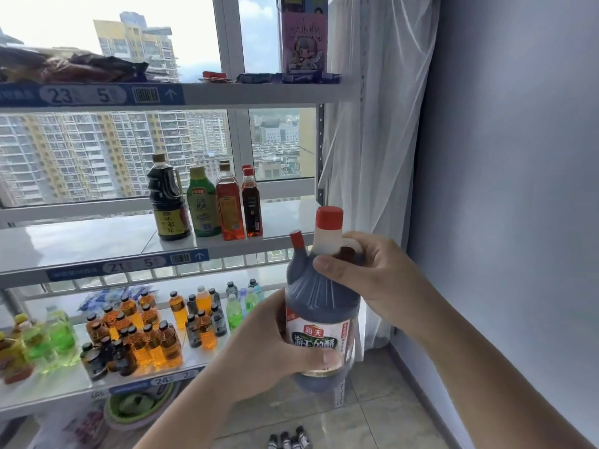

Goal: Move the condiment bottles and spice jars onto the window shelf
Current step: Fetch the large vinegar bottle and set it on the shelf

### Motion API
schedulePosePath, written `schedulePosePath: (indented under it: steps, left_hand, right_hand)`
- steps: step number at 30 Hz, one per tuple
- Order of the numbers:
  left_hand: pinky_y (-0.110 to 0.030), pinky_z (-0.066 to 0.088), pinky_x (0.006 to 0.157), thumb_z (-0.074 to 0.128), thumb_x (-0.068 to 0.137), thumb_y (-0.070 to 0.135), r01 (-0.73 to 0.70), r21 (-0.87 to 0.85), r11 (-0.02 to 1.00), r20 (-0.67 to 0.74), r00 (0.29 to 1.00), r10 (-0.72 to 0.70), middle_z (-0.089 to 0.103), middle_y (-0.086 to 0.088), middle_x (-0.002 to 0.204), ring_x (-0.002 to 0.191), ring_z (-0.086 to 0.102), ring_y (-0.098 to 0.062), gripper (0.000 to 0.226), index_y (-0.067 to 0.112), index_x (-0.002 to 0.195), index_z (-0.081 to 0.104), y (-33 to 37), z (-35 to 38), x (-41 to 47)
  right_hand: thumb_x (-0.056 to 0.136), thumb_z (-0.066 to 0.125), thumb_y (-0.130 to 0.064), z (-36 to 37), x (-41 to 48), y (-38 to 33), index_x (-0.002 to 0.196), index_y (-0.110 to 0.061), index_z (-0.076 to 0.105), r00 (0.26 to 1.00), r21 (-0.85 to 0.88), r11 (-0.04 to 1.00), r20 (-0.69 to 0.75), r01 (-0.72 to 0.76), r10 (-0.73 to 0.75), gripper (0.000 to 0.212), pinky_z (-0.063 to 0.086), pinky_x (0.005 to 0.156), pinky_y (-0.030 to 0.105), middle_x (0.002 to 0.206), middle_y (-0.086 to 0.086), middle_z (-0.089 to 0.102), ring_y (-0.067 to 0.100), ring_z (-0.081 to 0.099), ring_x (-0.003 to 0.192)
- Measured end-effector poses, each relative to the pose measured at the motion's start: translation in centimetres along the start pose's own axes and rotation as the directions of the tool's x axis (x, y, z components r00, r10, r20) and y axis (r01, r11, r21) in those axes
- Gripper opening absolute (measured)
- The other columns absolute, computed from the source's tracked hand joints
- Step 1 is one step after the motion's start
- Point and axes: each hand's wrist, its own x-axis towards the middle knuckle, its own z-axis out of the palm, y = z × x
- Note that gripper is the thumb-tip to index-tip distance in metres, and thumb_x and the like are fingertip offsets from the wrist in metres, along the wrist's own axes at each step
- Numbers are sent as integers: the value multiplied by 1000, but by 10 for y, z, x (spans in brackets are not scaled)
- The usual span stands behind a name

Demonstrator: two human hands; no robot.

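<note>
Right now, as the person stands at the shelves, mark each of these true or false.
1. Both hands hold one dark bottle. True: the left hand grips its labelled body and the right hand grips its handle by the neck.
2. That bottle's cap is off. False: its red cap is on.
3. The middle shelf has no bottles on it. False: several stand there upright, among them a green bottle.
4. A pink box stands on the top shelf. True.
</note>
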Motion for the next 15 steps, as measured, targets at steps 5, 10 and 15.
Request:
schedulePosePath:
  steps: [5, 10, 15]
  left_hand:
    - [-24, 61, 83, 96, 60, 33, -5, 26, 1000, -38, 999, 6, 77, 21, 105, 96, 74, -2, 61, 35, 111, 63, -1, -6, 43]
    - [-26, 62, 84, 98, 60, 24, 34, 1, 999, -96, 995, -34, 77, 23, 102, 95, 75, -1, 61, 37, 108, 62, -15, -9, 84]
    - [-40, 62, 92, 99, 52, 36, 86, -4, 996, -135, 987, -85, 78, 20, 106, 100, 74, -5, 66, 42, 108, 64, -35, -18, 123]
  right_hand:
    - [69, 73, -56, -16, 49, 11, 109, -26, 74, 999, 11, 999, 21, 31, -31, 50, 58, 98, 47, 106, -6, 77, 18, 73, 105]
    - [81, 77, -45, -23, 93, 26, 106, -27, 74, 999, -22, 999, 20, 46, -46, 32, 58, 98, 47, 105, -6, 77, 19, 73, 102]
    - [85, 73, -43, -23, 133, 42, 101, -29, 73, 999, -41, 998, 27, 48, -47, 21, 60, 95, 43, 103, -7, 76, 17, 74, 99]
